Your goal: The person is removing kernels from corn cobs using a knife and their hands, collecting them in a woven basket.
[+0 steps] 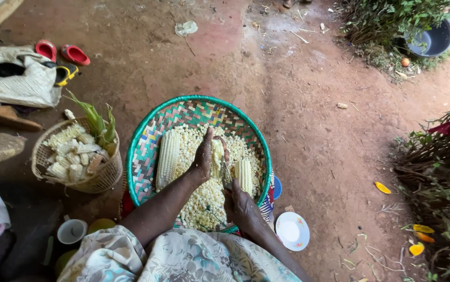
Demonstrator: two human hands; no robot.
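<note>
A round woven tray (146, 141) with a green rim rests on my lap, heaped with loose white maize kernels (204, 201). My left hand (203, 156) grips a maize cob (217, 154) standing upright in the middle of the tray. My right hand (241, 208) holds a knife (226, 175) whose blade lies against the cob's side. A whole white cob (168, 158) lies at the tray's left, and a shorter cob (244, 176) lies at its right.
A small wicker basket (102, 180) with stripped cobs and green husks stands left. A white cup (71, 231) sits bottom left, a white plate (292, 231) right of the tray. Red sandals (74, 54) and a cloth bag lie far left; bushes and a dark basin (433, 39) at right.
</note>
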